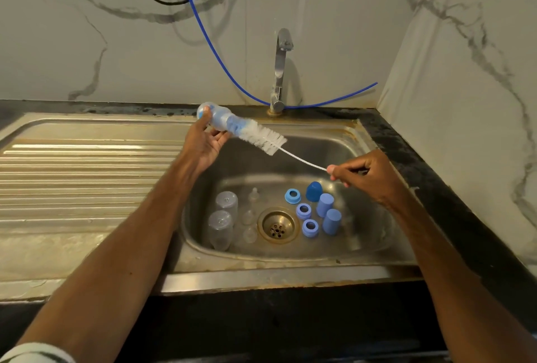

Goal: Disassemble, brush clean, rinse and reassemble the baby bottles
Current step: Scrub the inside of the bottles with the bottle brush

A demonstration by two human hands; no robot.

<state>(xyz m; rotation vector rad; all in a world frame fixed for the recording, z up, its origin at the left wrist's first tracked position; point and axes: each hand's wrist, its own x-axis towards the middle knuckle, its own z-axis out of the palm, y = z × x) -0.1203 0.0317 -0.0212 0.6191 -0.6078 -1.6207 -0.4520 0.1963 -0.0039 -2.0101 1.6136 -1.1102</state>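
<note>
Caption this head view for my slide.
Left hand holds a clear bottle over the sink; right hand pinches the brush, bristles partly inside.

No writing, brand, number or sign can be read anywhere. The clear bottle [215, 119] held in the left hand [203, 147] is blurred and shows no legible scale or logo. The brush [261, 137], its wire handle pinched by the right hand [369, 176], bears no readable mark. The two upturned bottles [226, 202] in the sink [290, 255], the blue rings [292, 196] and the blue caps [325, 205] are too small to show any print.
</note>
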